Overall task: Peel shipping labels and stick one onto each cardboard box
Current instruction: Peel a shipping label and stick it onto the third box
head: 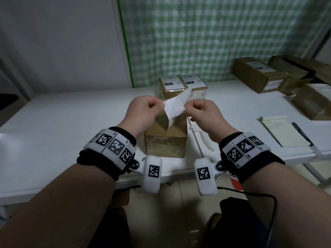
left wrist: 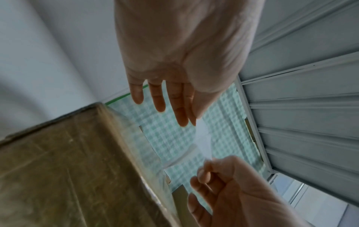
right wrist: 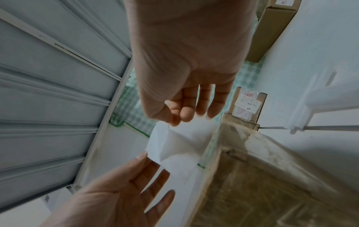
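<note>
A white shipping label is stretched between my two hands above a tape-wrapped cardboard box at the table's middle. My left hand pinches its left edge, where a glossy backing strip curls down from it. My right hand pinches the right edge. In the right wrist view my right hand nips the label at a top corner beside the box, and the left hand's fingers touch its lower edge. The left wrist view shows my left hand on the label.
Two labelled boxes stand side by side behind the wrapped one. Several more cardboard boxes crowd the back right of the white table. A notepad and a pen lie at the right.
</note>
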### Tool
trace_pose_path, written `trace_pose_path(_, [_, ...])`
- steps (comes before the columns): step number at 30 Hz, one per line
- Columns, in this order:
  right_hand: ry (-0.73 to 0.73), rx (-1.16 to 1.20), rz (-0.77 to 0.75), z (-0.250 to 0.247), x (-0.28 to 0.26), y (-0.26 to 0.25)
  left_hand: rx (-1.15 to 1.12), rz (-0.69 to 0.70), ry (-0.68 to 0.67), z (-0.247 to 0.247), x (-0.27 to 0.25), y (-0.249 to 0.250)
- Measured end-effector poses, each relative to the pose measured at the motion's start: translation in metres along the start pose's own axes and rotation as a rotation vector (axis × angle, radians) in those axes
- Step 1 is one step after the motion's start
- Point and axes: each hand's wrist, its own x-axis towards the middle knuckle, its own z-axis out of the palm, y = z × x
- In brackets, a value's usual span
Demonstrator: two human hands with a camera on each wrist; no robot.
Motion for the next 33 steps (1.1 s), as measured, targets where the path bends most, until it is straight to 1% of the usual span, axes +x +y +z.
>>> trace_pose_path(3, [-0.103, 0.069, 0.030, 0.001, -0.003, -0.006, -0.037, 0.011, -0.007, 0.000, 0.000, 0.000])
trace_pose_path(5, [-0.183, 0.099, 0.043, 0.004, -0.005, -0.009, -0.050, 0.014, -0.030, 0.001, 0.000, 0.001])
trace_pose_path(6, [-0.199, 0.102, 0.041, 0.005, -0.006, -0.009, -0.057, 0.016, -0.047, 0.001, 0.000, 0.001])
trace_pose_path(10, [-0.201, 0.155, 0.041, 0.009, -0.005, -0.010, -0.111, 0.009, -0.106, 0.001, -0.003, 0.002])
trace_pose_path(13, [-0.192, 0.165, 0.043, 0.010, -0.003, -0.012, -0.191, -0.023, -0.142, -0.001, -0.007, 0.004])
trace_pose_path(16, [-0.195, 0.140, 0.030, 0.009, -0.004, -0.014, -0.141, 0.008, -0.182, -0.001, -0.008, 0.003])
trace_pose_path(22, [-0.214, 0.054, 0.025, 0.009, -0.006, -0.019, -0.071, -0.002, -0.130, 0.001, -0.007, 0.001])
trace_pose_path(27, [-0.113, -0.007, 0.023, 0.003, -0.005, -0.017, -0.084, -0.010, -0.112, -0.006, -0.005, 0.003])
trace_pose_path(29, [-0.102, 0.008, 0.035, 0.002, -0.006, -0.018, -0.096, -0.009, -0.119, -0.007, -0.006, 0.004])
trace_pose_path(33, [-0.210, 0.015, 0.030, 0.003, -0.010, -0.022, -0.121, 0.000, -0.142, -0.006, -0.008, 0.005])
